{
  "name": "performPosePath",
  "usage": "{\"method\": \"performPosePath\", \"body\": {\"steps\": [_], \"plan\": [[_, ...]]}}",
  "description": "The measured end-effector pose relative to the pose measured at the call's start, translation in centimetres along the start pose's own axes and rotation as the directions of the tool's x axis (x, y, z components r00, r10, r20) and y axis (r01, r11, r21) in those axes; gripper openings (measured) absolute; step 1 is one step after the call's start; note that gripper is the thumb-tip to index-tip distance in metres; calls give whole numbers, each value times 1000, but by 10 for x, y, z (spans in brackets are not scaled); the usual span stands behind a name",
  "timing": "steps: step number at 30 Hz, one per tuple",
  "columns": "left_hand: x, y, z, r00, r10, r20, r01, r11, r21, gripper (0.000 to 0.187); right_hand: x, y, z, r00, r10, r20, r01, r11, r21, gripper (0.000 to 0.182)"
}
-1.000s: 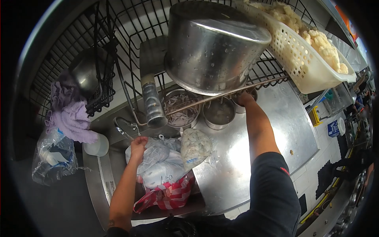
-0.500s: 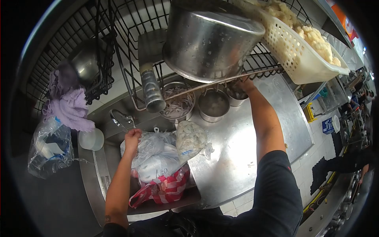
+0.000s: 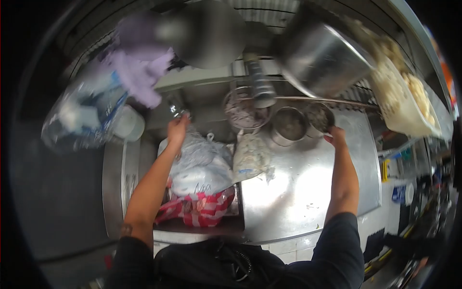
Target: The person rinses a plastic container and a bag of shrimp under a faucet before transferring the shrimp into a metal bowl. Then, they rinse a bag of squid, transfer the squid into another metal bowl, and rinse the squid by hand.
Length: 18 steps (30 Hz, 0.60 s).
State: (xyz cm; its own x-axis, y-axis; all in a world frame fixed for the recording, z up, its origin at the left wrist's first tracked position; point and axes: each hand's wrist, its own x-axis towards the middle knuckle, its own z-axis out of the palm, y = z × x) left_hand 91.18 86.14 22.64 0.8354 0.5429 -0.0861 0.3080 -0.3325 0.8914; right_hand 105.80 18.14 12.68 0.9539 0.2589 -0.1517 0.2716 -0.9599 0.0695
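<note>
My left hand (image 3: 178,129) is closed at the faucet (image 3: 176,107) at the back of the sink, its fingers around the small lever, slightly blurred. Below it, clear plastic bags (image 3: 199,159) and a red-and-white striped bag (image 3: 204,209) fill the sink basin. My right hand (image 3: 336,136) grips the near right rim of a round metal pot (image 3: 319,118) with greyish contents I cannot make out. Beside that pot stands a second metal pot (image 3: 288,126) holding cloudy liquid. Farther left is a larger metal container (image 3: 246,111) with pale sliced pieces.
A knotted bag of pale pieces (image 3: 251,155) lies on the metal counter (image 3: 293,207). Overhead, the rack carries a big upturned pot (image 3: 325,55) and a white perforated basket (image 3: 402,98) of cauliflower. A purple cloth (image 3: 139,72) and a plastic container (image 3: 129,123) are at left.
My view has shifted, so everything sits farther right. My right hand has come from the far side of the right pot to its near right rim. My left hand stays at the faucet.
</note>
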Motion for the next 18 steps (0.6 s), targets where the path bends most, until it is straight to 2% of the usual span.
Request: {"method": "performPosePath", "body": {"steps": [1, 2, 3, 4, 5, 6, 8, 10, 13, 15, 16, 18], "plan": [[-3, 4, -3, 999, -36, 4, 36, 999, -34, 40, -5, -7, 11, 987, 160, 3, -149, 913, 379, 38], [0, -10, 2, 1000, 18, 4, -16, 977, -213, 39, -10, -16, 22, 929, 366, 52, -214, 420, 882, 36], [-7, -7, -1, 997, 70, 44, -56, 960, -273, 33, -20, -22, 28, 916, 399, 42, -113, 157, 981, 34], [-6, -10, -6, 999, 50, 22, -42, 960, -278, 33, -34, -26, 35, 909, 413, 44, -47, -3, 999, 32], [-4, -15, -11, 989, 37, 141, -4, 974, -227, 29, -53, -36, 31, 894, 444, 50, -17, -77, 997, 32], [-4, -19, -16, 966, 24, 256, 23, 983, -180, 25, -68, -21, 57, 889, 458, 2, -28, 50, 998, 32], [-11, -29, -28, 970, 48, 238, 18, 964, -266, 22, -106, -54, 7, 779, 577, 247, -40, -347, 937, 31], [-9, -32, -37, 971, 109, 213, -27, 935, -354, 19, -138, -82, -25, 707, 643, 295, -86, -336, 938, 27], [-28, -67, -45, 962, 89, 259, 2, 943, -332, 16, -178, -108, -59, 689, 661, 296, -171, -249, 953, 23], [-47, -75, -36, 955, 98, 278, -24, 966, -258, 17, -199, -123, -89, 824, 537, 180, -159, -85, 984, 17], [-58, -75, -27, 946, 105, 306, -22, 964, -264, 17, -196, -114, -76, 832, 540, 123, -149, 3, 989, 11], [-84, -63, -13, 878, 128, 460, 84, 907, -412, 19, -201, -178, -134, 902, 411, 129, -174, 73, 982, 5]]}}
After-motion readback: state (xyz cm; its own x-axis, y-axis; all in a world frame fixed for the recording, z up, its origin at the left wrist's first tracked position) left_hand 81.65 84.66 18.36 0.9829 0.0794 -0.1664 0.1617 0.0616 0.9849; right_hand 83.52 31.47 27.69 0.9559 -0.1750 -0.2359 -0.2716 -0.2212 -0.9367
